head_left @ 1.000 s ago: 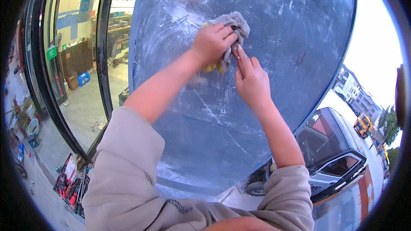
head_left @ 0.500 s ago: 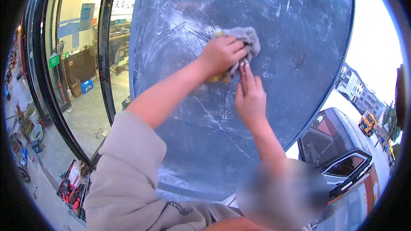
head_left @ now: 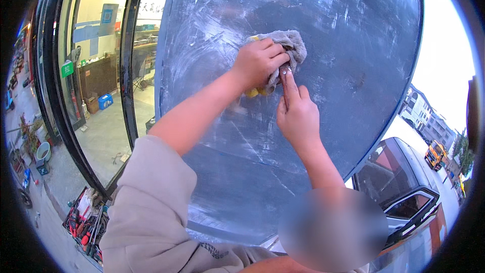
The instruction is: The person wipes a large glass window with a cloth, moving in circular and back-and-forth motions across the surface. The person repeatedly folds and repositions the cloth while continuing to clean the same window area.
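Both hands and the cloth (head_left: 293, 43) have slid rightward across the panel (head_left: 348, 96) since a second ago; the cloth, grey and bunched, now lies against the upper middle of the panel, with yellow patches (head_left: 255, 92) showing at its left side; the left hand (head_left: 259, 62) is closed over the cloth, fingers bent around its folds and knuckles up; the right hand (head_left: 299, 115) sits just below, some fingers stretched up to the cloth's lower edge and the rest curled in, though whether they grip it or only press I cannot tell; pale streaks (head_left: 204, 43) swirl over the dark blue-grey panel left of the hands, and a thin line (head_left: 260, 150) slants down beneath them; a blurred oval (head_left: 333, 230) hides the lower right arm; to the left stand a black-framed door (head_left: 64, 111) with a green sign (head_left: 67, 69), and tools (head_left: 85, 237) heaped low beside it; to the right are a dark car (head_left: 391, 169) and, farther off, a yellow truck (head_left: 435, 154).
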Motion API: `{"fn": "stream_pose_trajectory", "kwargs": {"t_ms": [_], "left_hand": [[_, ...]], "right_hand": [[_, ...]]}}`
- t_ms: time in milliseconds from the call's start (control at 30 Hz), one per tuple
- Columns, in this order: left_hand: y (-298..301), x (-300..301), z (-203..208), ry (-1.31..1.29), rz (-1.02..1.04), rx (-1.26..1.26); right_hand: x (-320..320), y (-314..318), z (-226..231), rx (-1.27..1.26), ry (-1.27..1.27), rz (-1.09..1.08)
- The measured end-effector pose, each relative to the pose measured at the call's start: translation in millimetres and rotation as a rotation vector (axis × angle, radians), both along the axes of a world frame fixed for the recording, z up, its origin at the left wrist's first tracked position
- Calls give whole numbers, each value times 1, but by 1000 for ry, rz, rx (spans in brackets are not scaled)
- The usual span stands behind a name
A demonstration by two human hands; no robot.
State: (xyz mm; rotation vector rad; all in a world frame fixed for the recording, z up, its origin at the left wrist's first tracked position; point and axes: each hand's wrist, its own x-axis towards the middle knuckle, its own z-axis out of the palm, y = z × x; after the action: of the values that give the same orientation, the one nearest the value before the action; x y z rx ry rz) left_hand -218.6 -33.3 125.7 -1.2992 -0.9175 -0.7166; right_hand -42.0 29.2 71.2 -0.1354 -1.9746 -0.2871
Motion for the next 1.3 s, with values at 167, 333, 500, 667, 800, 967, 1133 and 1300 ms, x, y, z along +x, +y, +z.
{"fn": "stream_pose_trajectory", "kwargs": {"t_ms": [167, 333, 500, 667, 800, 967, 1133, 1300], "left_hand": [[-15, -17, 58, -7, 100, 151], [-27, -7, 59, -196, 145, 113], [-23, -7, 24, -105, 97, 103], [-39, -20, 81, -202, 166, 185], [-43, -18, 50, -239, 160, 143], [-30, -14, -30, -164, 105, 54], [-39, -30, -26, -88, 121, 44], [-35, -22, -41, -219, 122, 93]], "right_hand": [[-30, -1, 64, 87, 79, 60], [-27, -16, 83, 68, 41, 69], [-11, -7, 52, 48, -61, 58], [-36, -27, 128, 89, -17, 142], [-43, -17, 91, 96, -36, 86], [-22, -12, -4, 78, -162, -39], [-37, -32, -10, 109, -177, -151], [-38, -26, -20, 69, -163, -56]]}}
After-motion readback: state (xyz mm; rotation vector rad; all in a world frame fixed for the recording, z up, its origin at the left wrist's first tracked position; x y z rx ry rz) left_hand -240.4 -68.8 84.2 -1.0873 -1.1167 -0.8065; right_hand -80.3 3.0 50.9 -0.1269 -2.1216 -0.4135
